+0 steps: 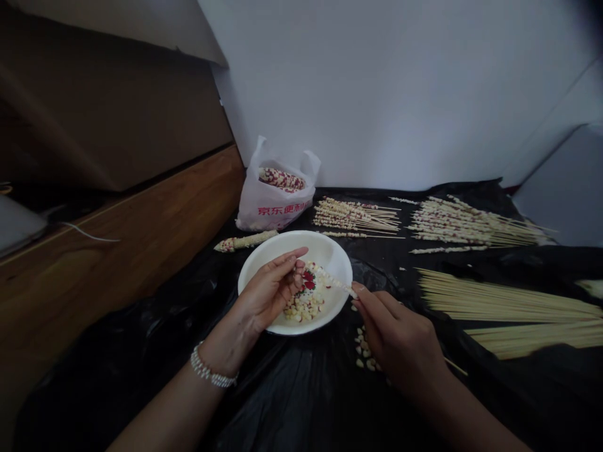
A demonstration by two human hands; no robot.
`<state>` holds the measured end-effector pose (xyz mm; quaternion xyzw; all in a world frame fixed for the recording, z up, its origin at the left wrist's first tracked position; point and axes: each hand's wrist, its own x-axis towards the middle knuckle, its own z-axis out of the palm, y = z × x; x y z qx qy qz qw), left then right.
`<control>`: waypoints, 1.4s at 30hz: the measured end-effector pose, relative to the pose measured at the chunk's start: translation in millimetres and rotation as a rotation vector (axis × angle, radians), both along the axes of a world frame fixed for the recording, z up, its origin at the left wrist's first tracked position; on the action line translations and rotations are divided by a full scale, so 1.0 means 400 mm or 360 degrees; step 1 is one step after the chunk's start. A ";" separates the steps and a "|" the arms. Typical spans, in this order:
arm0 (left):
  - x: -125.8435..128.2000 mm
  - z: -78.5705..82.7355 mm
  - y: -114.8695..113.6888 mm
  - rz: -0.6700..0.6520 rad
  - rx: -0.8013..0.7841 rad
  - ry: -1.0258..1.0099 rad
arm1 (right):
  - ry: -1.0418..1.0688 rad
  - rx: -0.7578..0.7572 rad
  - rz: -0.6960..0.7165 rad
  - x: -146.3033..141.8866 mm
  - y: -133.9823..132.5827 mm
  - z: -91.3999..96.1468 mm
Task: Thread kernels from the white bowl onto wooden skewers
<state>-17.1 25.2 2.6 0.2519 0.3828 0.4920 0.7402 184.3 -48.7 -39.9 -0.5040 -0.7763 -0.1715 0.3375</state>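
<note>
My right hand [400, 333] pinches a wooden skewer threaded with pale corn kernels [332, 280]. Its threaded end points left over the white bowl [342, 307], and the bare stick comes out behind the hand. Above the bowl's left side is my left hand [276, 285], palm turned up and fingers curled in; what they hold, if anything, is too small to make out. Loose corn kernels [304, 307], cream with some dark red, lie in the bowl around a printed red flower.
Behind the bowl stand a white plastic bag [276, 204] of corn cobs and a partly stripped cob [247, 241]. Filled skewers [353, 215] lie in two piles at the back right, with bare skewers [499, 301] nearer. Stray kernels [362, 348] dot the black plastic sheet [301, 389].
</note>
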 end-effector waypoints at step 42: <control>0.001 -0.011 0.009 0.0064 -0.0045 -0.0061 | -0.0052 -0.0015 -0.0045 0.004 0.000 -0.008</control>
